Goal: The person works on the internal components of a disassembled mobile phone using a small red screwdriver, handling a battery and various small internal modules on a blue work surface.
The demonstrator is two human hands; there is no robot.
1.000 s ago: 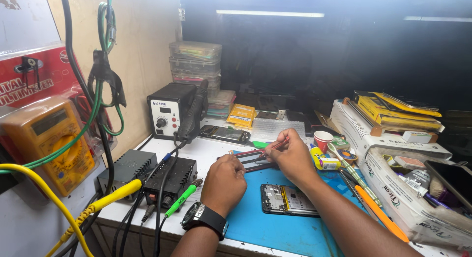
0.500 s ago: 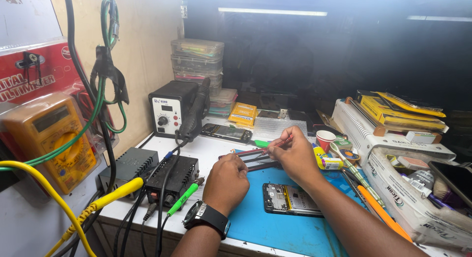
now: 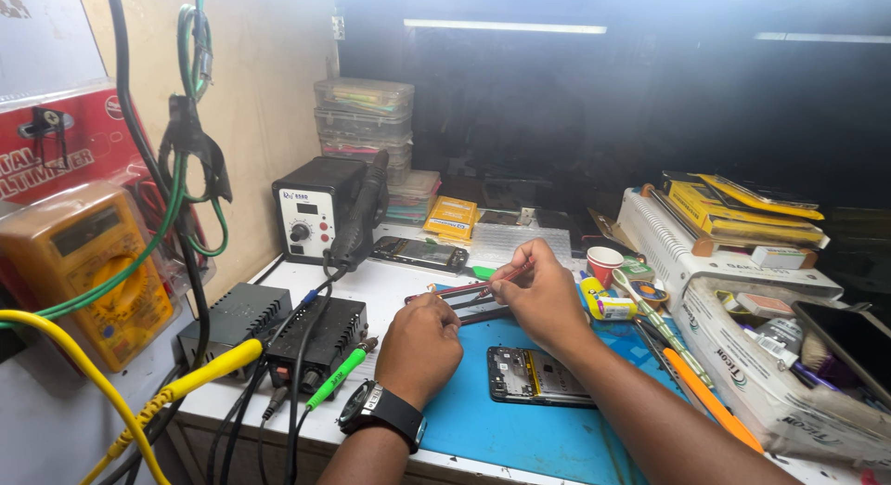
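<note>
- Over the blue work mat, both hands are seen close together, the left hand a little nearer the camera than the right hand.
- A thin red-handled tool is pinched between the fingertips of the right hand and is held tilted, its far end rising away from the grip.
- The left hand is curled into a loose fist with its knuckles beside the lower end of the tool; whether anything is pinched in it cannot be told, since the fingertips are hidden.
- A black wristwatch is worn on the left wrist.
- Just under and behind the two grips, several dark flat strips are laid on the mat.
- Nearer the camera than the right hand's grip, an opened phone is laid flat on the mat, apart from both hands.
- Beyond the grips, a second phone is laid on the white bench.
- To the left of the left hand, a black power supply and a soldering station are set, with a green probe lying between supply and wrist.
- To the right of the right hand, a small red-rimmed paper cup is stood near cluttered boxes.
</note>
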